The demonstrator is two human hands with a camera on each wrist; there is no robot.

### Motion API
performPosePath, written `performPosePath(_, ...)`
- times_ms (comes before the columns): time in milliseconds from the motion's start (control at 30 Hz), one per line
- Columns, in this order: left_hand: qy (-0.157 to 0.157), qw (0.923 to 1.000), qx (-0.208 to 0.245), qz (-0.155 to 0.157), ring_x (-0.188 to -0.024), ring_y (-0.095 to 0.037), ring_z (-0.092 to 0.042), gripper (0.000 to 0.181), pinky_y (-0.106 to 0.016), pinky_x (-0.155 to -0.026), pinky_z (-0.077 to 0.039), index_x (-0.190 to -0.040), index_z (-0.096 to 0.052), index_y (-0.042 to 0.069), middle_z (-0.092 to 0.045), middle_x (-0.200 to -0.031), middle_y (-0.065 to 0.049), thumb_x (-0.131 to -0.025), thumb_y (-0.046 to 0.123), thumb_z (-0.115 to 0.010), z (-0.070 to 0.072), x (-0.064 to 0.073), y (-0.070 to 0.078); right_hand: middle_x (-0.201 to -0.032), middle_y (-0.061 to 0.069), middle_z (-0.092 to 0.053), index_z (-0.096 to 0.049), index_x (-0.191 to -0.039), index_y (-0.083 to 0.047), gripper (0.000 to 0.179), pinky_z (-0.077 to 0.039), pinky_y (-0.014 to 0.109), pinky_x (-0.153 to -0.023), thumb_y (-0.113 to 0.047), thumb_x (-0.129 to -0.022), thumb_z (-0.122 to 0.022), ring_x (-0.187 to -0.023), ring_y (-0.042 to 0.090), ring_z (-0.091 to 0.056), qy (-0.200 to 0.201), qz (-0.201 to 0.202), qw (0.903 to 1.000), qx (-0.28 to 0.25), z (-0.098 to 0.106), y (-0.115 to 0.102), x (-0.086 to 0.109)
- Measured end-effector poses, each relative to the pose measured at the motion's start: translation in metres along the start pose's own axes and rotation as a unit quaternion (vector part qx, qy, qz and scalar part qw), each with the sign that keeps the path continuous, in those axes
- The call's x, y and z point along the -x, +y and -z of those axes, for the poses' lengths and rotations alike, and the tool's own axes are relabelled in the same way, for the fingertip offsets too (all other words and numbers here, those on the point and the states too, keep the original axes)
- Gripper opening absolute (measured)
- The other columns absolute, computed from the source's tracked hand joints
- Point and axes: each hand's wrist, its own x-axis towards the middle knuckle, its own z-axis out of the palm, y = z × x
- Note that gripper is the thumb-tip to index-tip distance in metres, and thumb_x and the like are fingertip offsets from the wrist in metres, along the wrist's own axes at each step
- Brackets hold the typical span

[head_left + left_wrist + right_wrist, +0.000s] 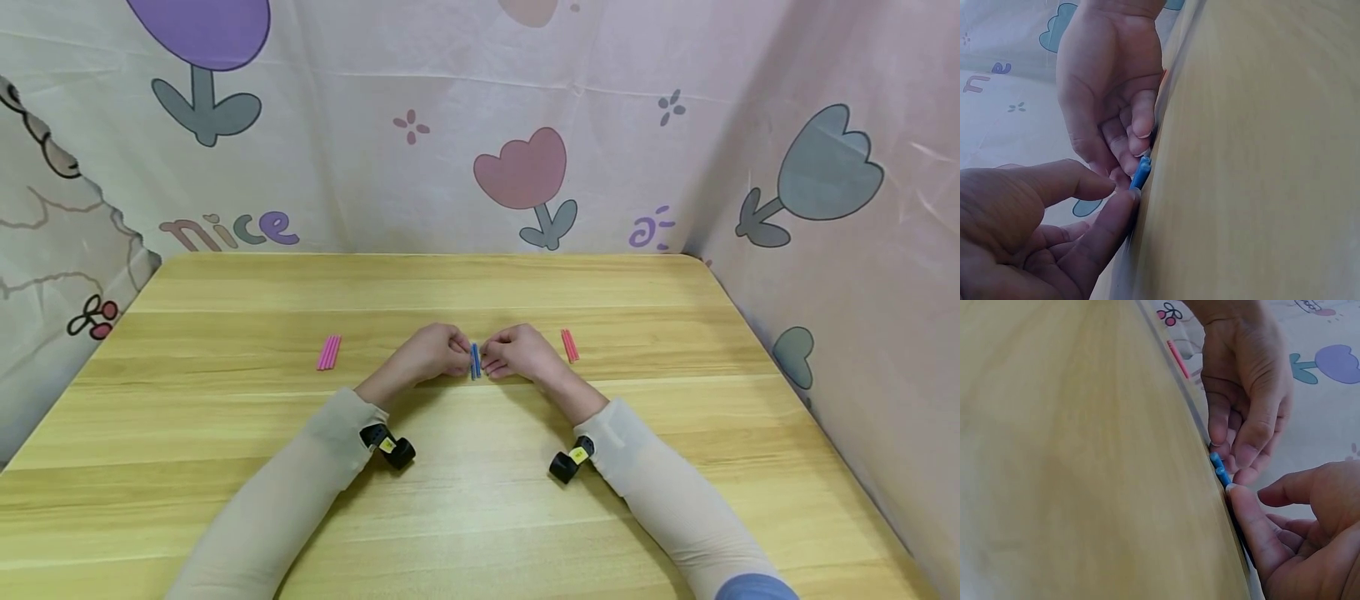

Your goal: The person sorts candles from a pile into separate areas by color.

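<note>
A small group of short blue sticks [476,362] lies on the table between my two hands, at least two of them side by side. My left hand [438,352] is at their left side, its thumb tip touching a blue stick [1140,173] in the left wrist view while the index finger stays apart from the thumb. From the right comes my right hand [521,353]; in the right wrist view its thumb touches the end of the blue sticks [1221,472], with a gap to the index finger. The fingers of both hands are loosely bent and partly hide the sticks.
Several pink sticks [328,352] lie side by side to the left of my hands. Several coral-red sticks [570,345] lie to the right. A wooden table [480,500] is under everything, with a printed cloth [352,150] behind and at the sides.
</note>
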Motion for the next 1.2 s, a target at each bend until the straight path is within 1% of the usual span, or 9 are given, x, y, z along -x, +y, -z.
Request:
performPosePath(133,0.001,0.9998,-0.017,-0.003,-0.077,-0.015,-0.066,0.018,-0.026,-0.070,-0.056,-0.101,-0.062,-0.004,-0.070,-0.090,-0.011,-0.084,0.000,-0.064,0.000,0.001,0.001,-0.084,0.015,-0.070,-0.068,-0.106,0.010,0.024,-0.057,0.031,-0.068,-0.007,-0.099,-0.052,-0.071,0.019,-0.069,0.001,0.002,1.0000,0.000,-0.001,0.000,0.001)
performPosePath(400,0.003,0.9995,-0.031,-0.002,-0.079,-0.016,-0.066,0.019,-0.026,-0.070,-0.054,-0.102,-0.062,-0.003,-0.070,-0.092,-0.010,-0.084,0.003,-0.066,0.002,0.001,0.000,-0.084,0.017,-0.071,-0.068,-0.103,0.010,0.024,-0.057,0.032,-0.069,-0.006,-0.099,-0.051,-0.073,0.021,-0.070,-0.004,0.003,0.9999,-0.013,-0.004,0.000,0.001)
performPosePath(567,0.005,0.9989,-0.047,0.001,-0.081,-0.017,-0.064,0.020,-0.026,-0.069,-0.053,-0.102,-0.063,-0.001,-0.069,-0.092,-0.010,-0.083,0.003,-0.065,0.002,0.001,-0.002,-0.083,0.016,-0.070,-0.068,-0.102,0.011,0.025,-0.058,0.032,-0.068,-0.006,-0.099,-0.050,-0.072,0.020,-0.069,-0.007,0.006,0.9999,-0.007,-0.004,0.000,0.002)
performPosePath(767,0.005,0.9976,-0.068,-0.009,-0.082,-0.018,-0.063,0.021,-0.027,-0.070,-0.052,-0.103,-0.063,-0.001,-0.068,-0.093,-0.010,-0.082,0.005,-0.065,0.004,0.002,-0.002,-0.084,0.016,-0.070,-0.068,-0.104,0.011,0.025,-0.057,0.032,-0.069,-0.006,-0.098,-0.050,-0.072,0.021,-0.069,-0.004,0.011,0.9999,0.002,-0.003,0.000,0.002)
performPosePath(833,0.008,0.9963,-0.085,-0.015,-0.082,-0.018,-0.062,0.022,-0.026,-0.069,-0.051,-0.103,-0.063,0.000,-0.068,-0.094,-0.009,-0.081,0.006,-0.064,0.006,0.003,-0.002,-0.085,0.016,-0.070,-0.067,-0.105,0.011,0.025,-0.057,0.032,-0.069,-0.006,-0.098,-0.050,-0.073,0.021,-0.069,-0.003,0.011,0.9999,0.006,-0.002,0.000,0.002)
performPosePath(933,0.009,0.9950,-0.098,-0.022,-0.080,-0.017,-0.062,0.023,-0.026,-0.069,-0.050,-0.104,-0.062,0.000,-0.067,-0.094,-0.009,-0.083,0.009,-0.065,0.008,0.005,-0.001,-0.086,0.016,-0.070,-0.067,-0.106,0.010,0.023,-0.057,0.032,-0.070,-0.006,-0.098,-0.052,-0.075,0.022,-0.069,-0.001,0.015,0.9998,0.013,-0.001,0.000,0.004)
performPosePath(1133,0.009,0.9939,-0.106,-0.027,-0.074,-0.016,-0.063,0.025,-0.026,-0.064,-0.050,-0.108,-0.061,-0.001,-0.066,-0.095,-0.010,-0.086,0.010,-0.065,0.015,0.012,-0.002,-0.088,0.014,-0.069,-0.068,-0.106,0.007,0.021,-0.057,0.031,-0.071,-0.008,-0.097,-0.056,-0.077,0.021,-0.067,0.005,0.033,0.9986,0.042,0.002,-0.002,0.006)
performPosePath(1200,0.006,0.9930,-0.113,-0.031,-0.074,-0.016,-0.063,0.026,-0.027,-0.064,-0.051,-0.110,-0.060,-0.002,-0.066,-0.096,-0.010,-0.088,0.011,-0.065,0.017,0.015,-0.003,-0.089,0.012,-0.069,-0.068,-0.106,0.004,0.020,-0.056,0.030,-0.070,-0.011,-0.098,-0.058,-0.077,0.020,-0.066,0.010,0.041,0.9973,0.061,0.005,-0.003,0.008)
